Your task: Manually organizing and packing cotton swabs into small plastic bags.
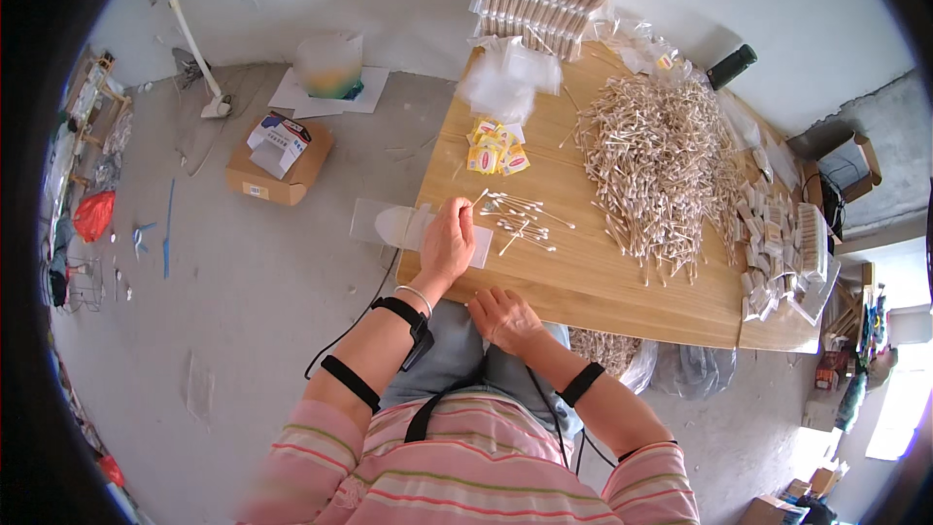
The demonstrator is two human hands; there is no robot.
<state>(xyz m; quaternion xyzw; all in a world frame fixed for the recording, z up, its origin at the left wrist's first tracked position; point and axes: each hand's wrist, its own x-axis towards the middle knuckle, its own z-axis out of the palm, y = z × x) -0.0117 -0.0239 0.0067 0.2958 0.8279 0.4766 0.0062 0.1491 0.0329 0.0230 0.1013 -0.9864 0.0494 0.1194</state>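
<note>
My left hand rests on the desk, fingers pinching a swab beside a small swab bunch, while my right hand lies loosely curled, holding nothing, in my lap.

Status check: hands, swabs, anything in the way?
Left hand pinching a swab over a clear bag. Right hand empty on lap. Small swab bunch beside left hand; nothing between them.

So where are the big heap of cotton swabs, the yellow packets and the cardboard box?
big heap of cotton swabs (pixel 661 160), head view, middle of the pile.
yellow packets (pixel 496 154), head view, centre of the cluster.
cardboard box (pixel 282 173), head view, its side wall.
</note>
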